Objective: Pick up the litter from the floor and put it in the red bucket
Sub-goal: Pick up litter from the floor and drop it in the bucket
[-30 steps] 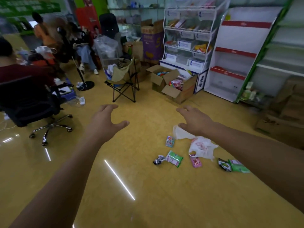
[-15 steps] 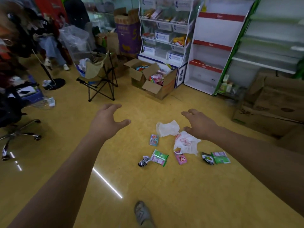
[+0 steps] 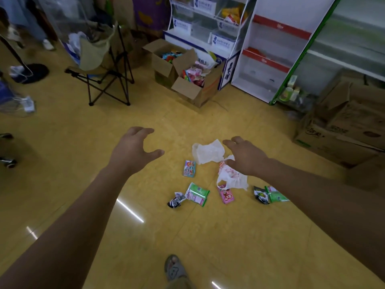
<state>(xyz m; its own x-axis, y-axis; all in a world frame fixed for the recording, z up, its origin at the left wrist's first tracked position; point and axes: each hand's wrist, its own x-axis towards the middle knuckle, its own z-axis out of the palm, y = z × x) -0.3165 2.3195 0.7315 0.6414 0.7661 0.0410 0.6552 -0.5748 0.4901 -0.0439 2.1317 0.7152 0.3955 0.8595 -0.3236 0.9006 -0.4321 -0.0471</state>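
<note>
The yellow floor is carrying all the litter; nothing is lifted yet. The red bucket is not showing anywhere, so I cannot tell where it stands.

Both arms are reaching forward and down. The left hand is hovering with its fingers spread and loosely bent, holding nothing, and the litter is lying to the right of them, apart. The right hand is hanging over the litter, its fingers spread and pinching nothing that I can see.

The white bag is lying under the right palm; whether skin is touching it I cannot tell. The tissue is sitting just left of the right fingers, between the two hands. Nearer the person than either set of fingers, a green packet, a second green packet, a pink packet, a blue packet and two crumpled dark wrappers are lying scattered.

By my judgement the task is only beginning: all eight pieces are waiting to be gathered and carried to the bucket.
</note>
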